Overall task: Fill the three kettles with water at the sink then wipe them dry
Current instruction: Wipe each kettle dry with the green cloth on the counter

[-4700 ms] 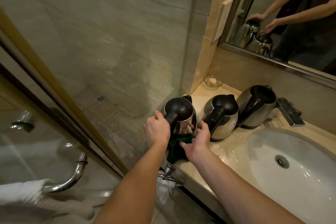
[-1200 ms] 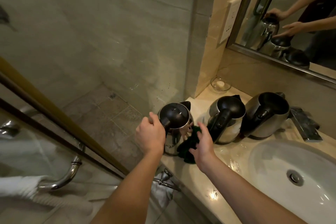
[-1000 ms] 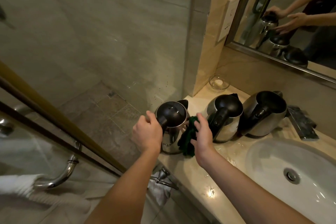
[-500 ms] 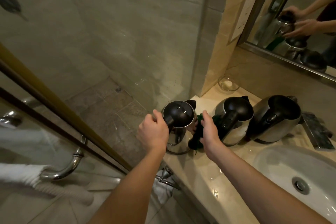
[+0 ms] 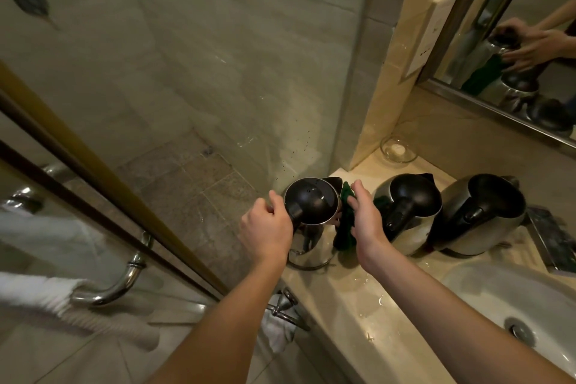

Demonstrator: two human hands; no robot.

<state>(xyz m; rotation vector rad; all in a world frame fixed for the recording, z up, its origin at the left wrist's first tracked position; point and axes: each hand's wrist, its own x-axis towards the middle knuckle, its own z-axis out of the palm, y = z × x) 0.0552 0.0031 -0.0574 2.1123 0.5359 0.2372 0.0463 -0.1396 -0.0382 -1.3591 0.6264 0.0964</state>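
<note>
Left hand (image 5: 266, 229) grips leftmost black-lidded steel kettle (image 5: 311, 201) by its handle; right hand (image 5: 366, 221), fingers flat, presses dark green cloth (image 5: 344, 235) against it. Keep it level, wipe downward.

I can read no words, brands or numbers anywhere here. The wall plate (image 5: 431, 28) beside the mirror carries a few small dark marks near its lower end, too small for me to make out. The steel sides of the left kettle (image 5: 307, 243), the middle kettle (image 5: 417, 237) and the right kettle (image 5: 492, 234) show me only reflections. The dark tray (image 5: 551, 240) at the counter's right edge has a mottled pattern on it, too blurred to tell whether any of it is lettering.
</note>
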